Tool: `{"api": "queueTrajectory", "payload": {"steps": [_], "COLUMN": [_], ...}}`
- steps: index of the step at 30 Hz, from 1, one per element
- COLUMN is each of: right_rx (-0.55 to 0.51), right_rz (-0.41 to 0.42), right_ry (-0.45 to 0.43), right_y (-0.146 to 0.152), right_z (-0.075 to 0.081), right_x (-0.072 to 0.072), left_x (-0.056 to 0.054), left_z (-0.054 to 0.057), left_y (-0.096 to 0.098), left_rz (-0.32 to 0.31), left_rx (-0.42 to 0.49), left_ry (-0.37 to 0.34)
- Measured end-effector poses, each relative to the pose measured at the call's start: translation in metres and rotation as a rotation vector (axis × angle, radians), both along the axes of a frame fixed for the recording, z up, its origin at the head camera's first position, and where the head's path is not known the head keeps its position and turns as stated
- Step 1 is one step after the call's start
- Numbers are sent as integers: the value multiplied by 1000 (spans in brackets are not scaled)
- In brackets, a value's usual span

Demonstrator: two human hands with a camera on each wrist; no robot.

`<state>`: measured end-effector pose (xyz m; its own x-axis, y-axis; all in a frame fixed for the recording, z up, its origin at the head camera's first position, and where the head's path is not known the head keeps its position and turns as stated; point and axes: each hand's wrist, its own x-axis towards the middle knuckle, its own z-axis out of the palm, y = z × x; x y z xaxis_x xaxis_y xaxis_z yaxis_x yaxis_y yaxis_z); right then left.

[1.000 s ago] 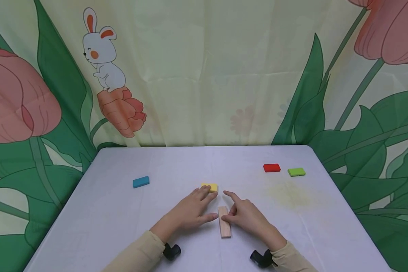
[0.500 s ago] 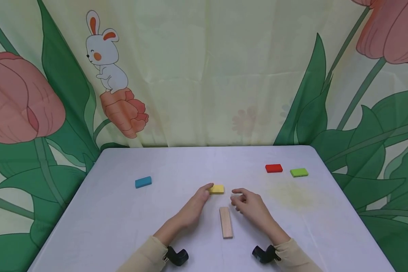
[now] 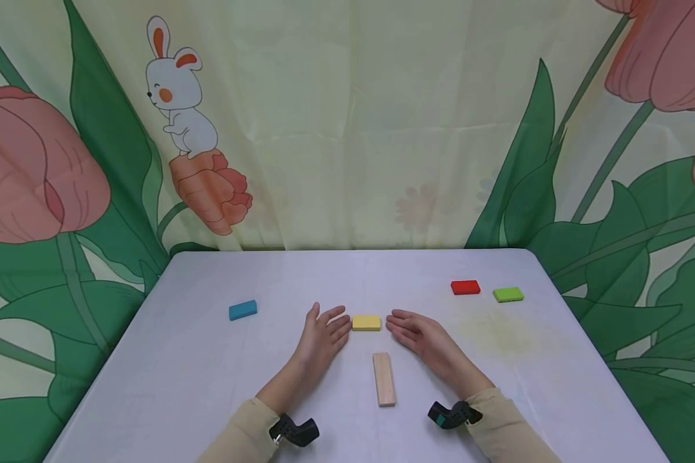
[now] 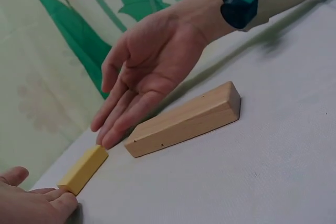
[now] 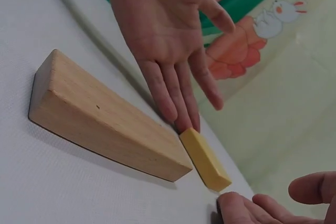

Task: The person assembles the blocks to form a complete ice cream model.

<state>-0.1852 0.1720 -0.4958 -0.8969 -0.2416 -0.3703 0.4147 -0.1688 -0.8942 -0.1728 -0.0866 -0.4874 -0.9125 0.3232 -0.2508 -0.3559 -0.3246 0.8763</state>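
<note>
A staged recording space is shown. A tulip-printed curtain (image 3: 324,116) hangs at twelve o'clock beyond the white-covered table (image 3: 174,379); wrist-worn cameras (image 3: 304,433) appear toward six.

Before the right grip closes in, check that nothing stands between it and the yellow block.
Nothing visible does: the head view shows only a narrow strip of white cloth between the right grip and the yellow block. The wood block lies nearer the person, off that line.
</note>
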Motion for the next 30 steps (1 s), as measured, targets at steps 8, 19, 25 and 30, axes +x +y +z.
{"api": "queueTrajectory", "payload": {"steps": [8,19,25,30], "right_rx": [-89,-75,-73,-71], "right_rz": [15,59,50,45], "right_ry": [-31,-16,-42,-51], "right_y": [-3,1,5,7], "right_z": [-4,-5,-4,-3], "right_x": [1,9,14,19], "left_x": [1,5,11,18], "left_z": [-7,-5,-6,-7], "left_y": [2,2,1,0], "left_rz": [-9,-49,-71,-89], "left_rx": [24,59,66,80], "left_ry": [-17,-51,-53,-42]}}
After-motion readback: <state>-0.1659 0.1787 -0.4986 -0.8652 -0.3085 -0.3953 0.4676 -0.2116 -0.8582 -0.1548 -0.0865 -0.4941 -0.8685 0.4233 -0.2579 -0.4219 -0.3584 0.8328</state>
